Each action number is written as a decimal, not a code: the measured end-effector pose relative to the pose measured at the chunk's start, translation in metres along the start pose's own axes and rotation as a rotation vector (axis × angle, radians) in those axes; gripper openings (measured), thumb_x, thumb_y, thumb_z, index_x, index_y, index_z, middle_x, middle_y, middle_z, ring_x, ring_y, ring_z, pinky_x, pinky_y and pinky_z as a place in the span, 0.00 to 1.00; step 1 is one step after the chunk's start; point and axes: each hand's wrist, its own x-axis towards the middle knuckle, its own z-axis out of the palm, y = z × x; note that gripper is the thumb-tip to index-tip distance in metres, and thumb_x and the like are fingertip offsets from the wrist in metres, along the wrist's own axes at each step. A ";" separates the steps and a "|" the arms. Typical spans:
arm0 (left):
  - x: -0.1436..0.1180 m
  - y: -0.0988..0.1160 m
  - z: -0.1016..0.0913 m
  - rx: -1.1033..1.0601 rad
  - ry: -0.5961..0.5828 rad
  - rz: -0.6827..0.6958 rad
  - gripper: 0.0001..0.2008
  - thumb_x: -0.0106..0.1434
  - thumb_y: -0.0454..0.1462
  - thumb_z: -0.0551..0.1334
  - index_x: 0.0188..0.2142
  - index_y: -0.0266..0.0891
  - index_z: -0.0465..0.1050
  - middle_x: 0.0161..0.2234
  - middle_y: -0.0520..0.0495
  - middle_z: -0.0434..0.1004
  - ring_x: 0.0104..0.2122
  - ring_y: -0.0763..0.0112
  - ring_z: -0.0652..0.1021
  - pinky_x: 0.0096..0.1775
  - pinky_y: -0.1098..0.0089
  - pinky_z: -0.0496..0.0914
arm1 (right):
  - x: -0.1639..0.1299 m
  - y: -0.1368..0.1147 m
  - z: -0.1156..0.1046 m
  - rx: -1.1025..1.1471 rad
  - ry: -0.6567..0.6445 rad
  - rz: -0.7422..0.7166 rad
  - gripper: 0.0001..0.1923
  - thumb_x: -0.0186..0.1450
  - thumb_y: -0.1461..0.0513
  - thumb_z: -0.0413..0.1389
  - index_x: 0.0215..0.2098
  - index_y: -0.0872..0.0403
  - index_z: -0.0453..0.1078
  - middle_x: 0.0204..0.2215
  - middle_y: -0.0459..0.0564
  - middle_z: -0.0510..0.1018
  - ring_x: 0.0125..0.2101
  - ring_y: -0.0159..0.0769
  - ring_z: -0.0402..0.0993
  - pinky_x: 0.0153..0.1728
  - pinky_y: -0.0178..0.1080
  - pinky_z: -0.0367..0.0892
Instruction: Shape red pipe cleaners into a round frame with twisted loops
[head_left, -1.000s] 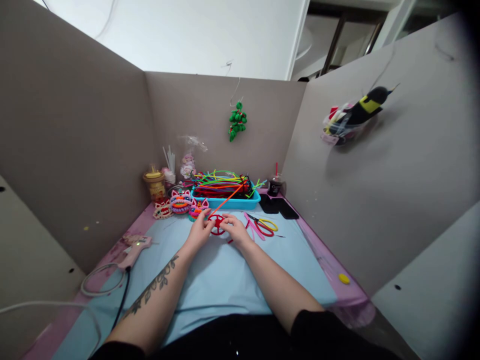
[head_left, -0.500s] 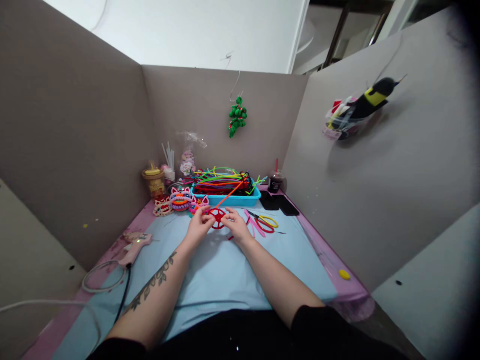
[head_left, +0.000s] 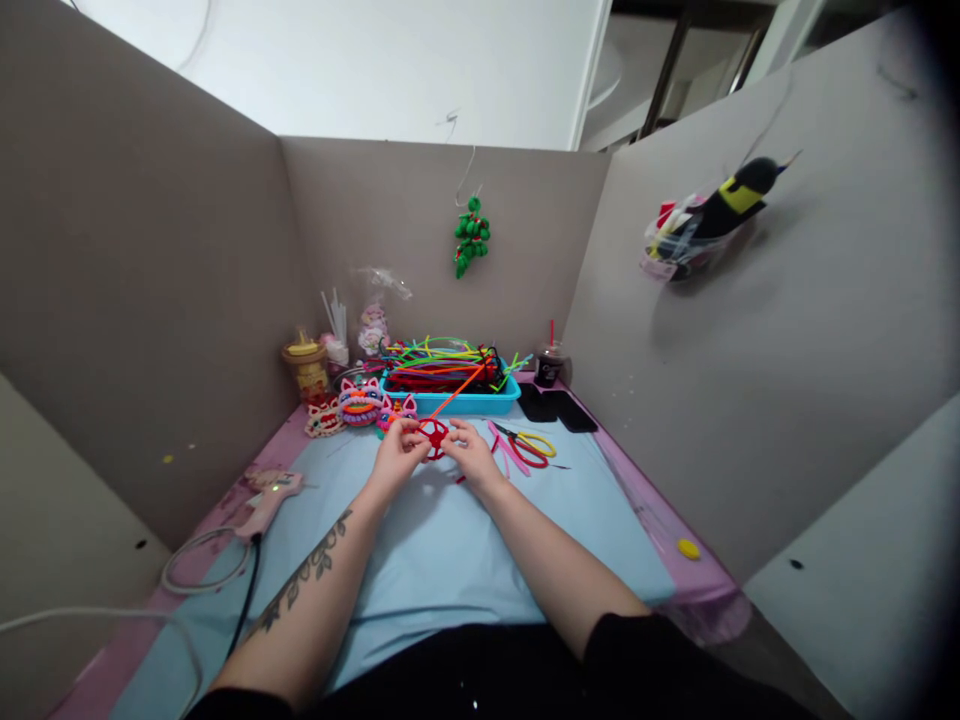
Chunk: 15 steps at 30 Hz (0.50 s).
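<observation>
Between my hands, above the blue cloth, is a red pipe-cleaner ring with spokes meeting in its middle. My left hand pinches its left side, fingers closed. On the opposite side my right hand grips it with bent fingertips. Just past my left hand sit colourful pipe-cleaner animal heads with pink ears. To the right of my right hand lie pink strips and scissors with red and yellow handles.
A blue tray full of coloured pipe cleaners stands at the back. A pink glue gun with its cord lies at left. Two dark phone-like slabs and a drink cup are back right. Grey panels enclose three sides.
The view has shifted slightly. Both hands keep hold of the red ring, which has tilted or turned a little; the fingers have moved only slightly.
</observation>
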 end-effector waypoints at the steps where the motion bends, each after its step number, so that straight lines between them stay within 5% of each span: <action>1: 0.000 -0.001 0.000 -0.005 -0.004 0.014 0.20 0.46 0.38 0.64 0.36 0.39 0.57 0.22 0.55 0.71 0.19 0.75 0.72 0.25 0.73 0.66 | 0.000 0.000 0.000 -0.013 0.002 -0.011 0.07 0.50 0.57 0.59 0.23 0.53 0.71 0.52 0.52 0.63 0.51 0.42 0.61 0.50 0.41 0.55; 8: 0.001 -0.010 -0.001 0.134 0.056 0.166 0.17 0.49 0.38 0.62 0.36 0.41 0.56 0.23 0.55 0.72 0.20 0.75 0.72 0.25 0.74 0.65 | 0.000 0.004 0.001 -0.086 0.040 -0.047 0.07 0.50 0.57 0.59 0.22 0.53 0.72 0.49 0.51 0.65 0.50 0.40 0.62 0.52 0.40 0.52; 15: 0.000 -0.008 0.001 0.101 0.036 0.110 0.19 0.49 0.39 0.63 0.37 0.40 0.56 0.23 0.54 0.72 0.20 0.73 0.73 0.25 0.72 0.67 | -0.002 -0.002 0.004 0.054 0.020 0.030 0.11 0.48 0.54 0.61 0.24 0.52 0.74 0.49 0.51 0.67 0.51 0.44 0.61 0.53 0.43 0.52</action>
